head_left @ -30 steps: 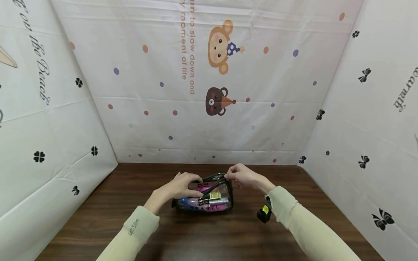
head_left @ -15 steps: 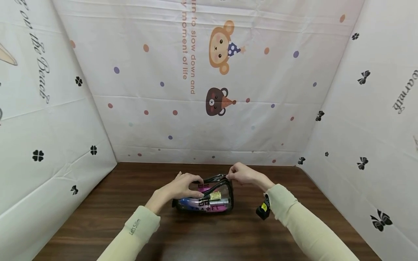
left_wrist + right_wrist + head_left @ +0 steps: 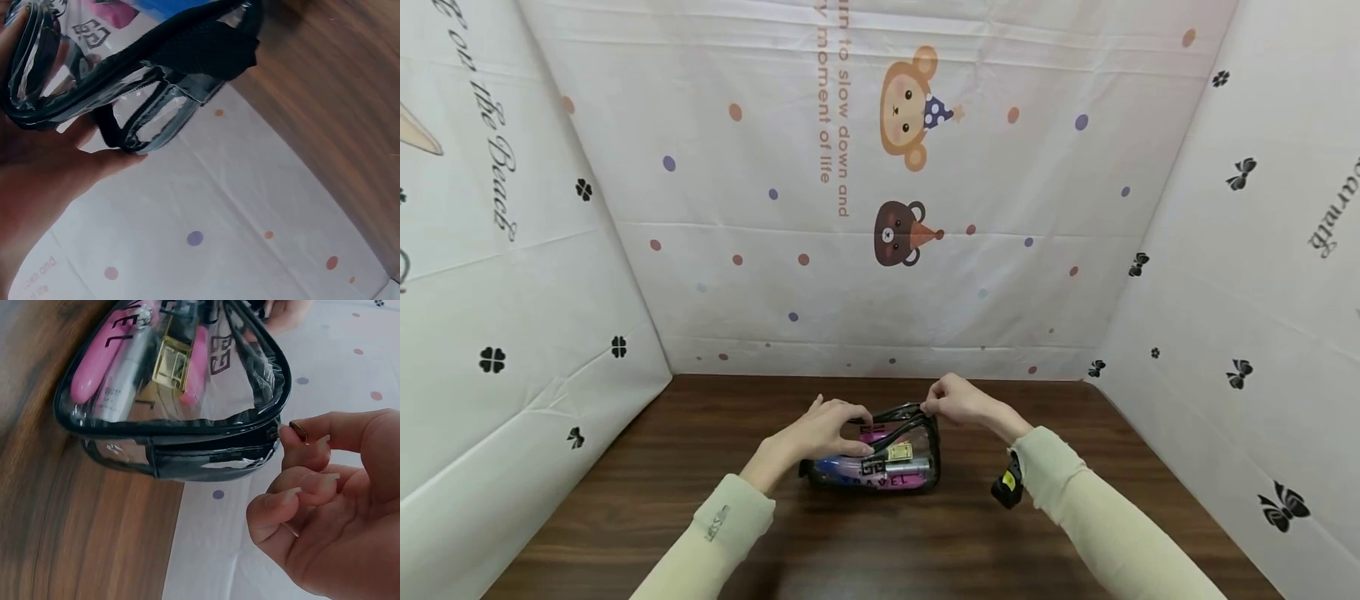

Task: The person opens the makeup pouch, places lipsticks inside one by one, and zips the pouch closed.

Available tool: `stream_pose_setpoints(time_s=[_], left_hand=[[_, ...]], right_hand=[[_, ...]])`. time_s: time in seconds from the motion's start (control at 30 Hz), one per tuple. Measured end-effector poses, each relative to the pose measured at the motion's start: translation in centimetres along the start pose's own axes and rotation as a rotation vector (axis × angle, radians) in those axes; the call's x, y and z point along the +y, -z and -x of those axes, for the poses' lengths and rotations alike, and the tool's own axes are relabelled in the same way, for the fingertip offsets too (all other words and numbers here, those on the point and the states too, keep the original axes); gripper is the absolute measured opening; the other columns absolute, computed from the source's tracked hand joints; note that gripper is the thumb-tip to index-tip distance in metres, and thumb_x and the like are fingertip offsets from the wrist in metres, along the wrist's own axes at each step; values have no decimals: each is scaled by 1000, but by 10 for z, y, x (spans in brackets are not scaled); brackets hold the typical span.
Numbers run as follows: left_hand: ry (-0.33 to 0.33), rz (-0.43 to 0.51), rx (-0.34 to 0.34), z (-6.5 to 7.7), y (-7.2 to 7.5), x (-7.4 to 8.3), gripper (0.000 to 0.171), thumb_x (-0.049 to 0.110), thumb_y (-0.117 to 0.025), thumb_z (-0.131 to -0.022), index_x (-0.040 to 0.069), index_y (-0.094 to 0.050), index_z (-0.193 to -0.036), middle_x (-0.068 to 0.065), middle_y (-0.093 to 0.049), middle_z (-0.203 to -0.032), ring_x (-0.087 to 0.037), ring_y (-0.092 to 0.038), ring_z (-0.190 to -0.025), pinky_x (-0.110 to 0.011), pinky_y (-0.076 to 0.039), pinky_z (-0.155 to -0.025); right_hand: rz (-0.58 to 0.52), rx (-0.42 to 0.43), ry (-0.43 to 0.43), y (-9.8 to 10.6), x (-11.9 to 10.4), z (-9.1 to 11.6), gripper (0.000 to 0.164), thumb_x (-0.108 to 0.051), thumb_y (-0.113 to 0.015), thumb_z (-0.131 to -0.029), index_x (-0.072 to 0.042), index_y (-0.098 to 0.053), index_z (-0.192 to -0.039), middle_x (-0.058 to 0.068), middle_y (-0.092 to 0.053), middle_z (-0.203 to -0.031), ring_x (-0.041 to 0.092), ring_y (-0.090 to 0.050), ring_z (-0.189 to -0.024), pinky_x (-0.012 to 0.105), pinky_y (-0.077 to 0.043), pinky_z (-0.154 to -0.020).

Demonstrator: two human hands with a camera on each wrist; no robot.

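A clear toiletry bag (image 3: pixel 880 473) with black trim and "TRAVEL" lettering lies on the table, its zippered top parted. My left hand (image 3: pixel 820 432) grips the top at its left part, thumb on the near edge and fingers on the far edge. At the right end, my right hand (image 3: pixel 962 402) pinches the small metal zipper pull (image 3: pixel 299 430) between thumb and index finger. Inside the bag show a pink rounded item (image 3: pixel 94 378), a silver tube (image 3: pixel 125 381) and a bottle with a gold square label (image 3: pixel 172 362). Part of the contents is hidden behind my left hand.
The bag rests on a dark brown wooden table (image 3: pixel 880 542). White printed cloth walls stand at the back (image 3: pixel 820 292), on the left (image 3: pixel 535 317) and on the right (image 3: pixel 1210 317). A black wrist device (image 3: pixel 1007 487) hangs at my right cuff.
The bag and my left hand have shifted slightly to the right. My right hand stays almost in place at the bag's right end, pinching throughout.
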State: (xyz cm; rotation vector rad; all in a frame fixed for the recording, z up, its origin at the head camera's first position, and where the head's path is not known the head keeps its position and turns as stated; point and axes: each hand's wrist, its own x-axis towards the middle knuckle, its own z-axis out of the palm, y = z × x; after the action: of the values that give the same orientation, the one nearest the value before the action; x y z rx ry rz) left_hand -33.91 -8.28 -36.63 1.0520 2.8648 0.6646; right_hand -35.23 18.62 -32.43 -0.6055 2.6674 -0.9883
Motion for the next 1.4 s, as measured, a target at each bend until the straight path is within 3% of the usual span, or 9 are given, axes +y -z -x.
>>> stream_pose_setpoints(time_s=[0.13, 0.3, 0.53, 0.7, 0.9, 1.07, 1.17, 1.23, 1.4], left_hand=[[-1, -30, -17, -2, 7, 10, 43, 41, -69, -87, 15, -64, -121, -5, -60, -132, -29, -49, -131, -70, -15, -112], [-18, -152, 79, -21, 5, 42, 27, 39, -66, -91, 18, -68, -108, 0, -62, -109, -22, -55, -105, -48, -42, -95], [49, -275, 131, -58, -15, 90, 22, 36, -66, -91, 20, -60, -77, 7, -53, -70, -12, -47, -68, -29, -33, -65], [161, -262, 171, -72, -26, 99, 36, 33, -64, -91, 18, -47, -63, 5, -34, -51, -10, -33, -46, -25, -27, -47], [243, -139, 195, -80, -28, 100, 46, 25, -61, -92, 17, -35, -56, 5, -24, -48, -10, -24, -42, -25, -20, -40], [308, -77, 137, -84, -24, 101, 36, 20, -60, -93, 14, -47, -61, 2, -38, -51, -14, -34, -43, -27, -27, -41], [336, -164, 115, -88, -21, 108, 21, 28, -64, -92, 13, -61, -78, -3, -57, -67, -18, -51, -53, -30, -40, -47], [364, -274, 100, -93, -23, 116, 20, 34, -66, -91, 14, -66, -87, -3, -62, -77, -20, -57, -61, -32, -43, -50], [523, -562, 17, -111, -34, 143, 21, 42, -60, -94, 22, -65, -92, 1, -54, -72, -15, -44, -54, -31, -31, -45]], right_hand=[[-92, -30, -25, 3, 5, 5, 35, -15, -51, -99, -10, -50, -64, -5, -40, -52, 9, -26, -42, 27, -31, -47], [-231, -62, -76, 6, 14, 9, 36, -16, -48, -101, -8, -45, -67, -2, -34, -54, 10, -24, -45, 26, -30, -46], [-283, -76, -77, 4, 21, 10, 33, -16, -44, -102, -9, -52, -72, -3, -37, -56, 8, -25, -44, 23, -32, -45], [-246, -49, -48, 6, 23, 12, 37, -17, -36, -104, -3, -58, -78, -2, -35, -54, 10, -26, -44, 25, -31, -46], [-103, 26, -13, 8, 37, 17, 34, -14, -41, -102, -2, -69, -87, -6, -34, -48, 7, -25, -40, 23, -30, -42], [29, 14, 26, 3, 49, 18, 21, -5, -50, -96, 1, -68, -105, 2, -61, -73, 8, -39, -49, 24, -36, -47], [62, -7, 86, -3, 52, 18, 22, -3, -56, -92, 3, -65, -111, 14, -69, -95, 13, -49, -61, 26, -40, -52], [76, -8, 129, -6, 54, 17, 22, -2, -59, -90, 3, -64, -111, 19, -69, -96, 15, -52, -67, 25, -41, -56], [96, 10, 203, -13, 60, 17, 6, -3, -60, -91, -4, -63, -95, 17, -60, -75, 9, -43, -59, 22, -35, -54]])
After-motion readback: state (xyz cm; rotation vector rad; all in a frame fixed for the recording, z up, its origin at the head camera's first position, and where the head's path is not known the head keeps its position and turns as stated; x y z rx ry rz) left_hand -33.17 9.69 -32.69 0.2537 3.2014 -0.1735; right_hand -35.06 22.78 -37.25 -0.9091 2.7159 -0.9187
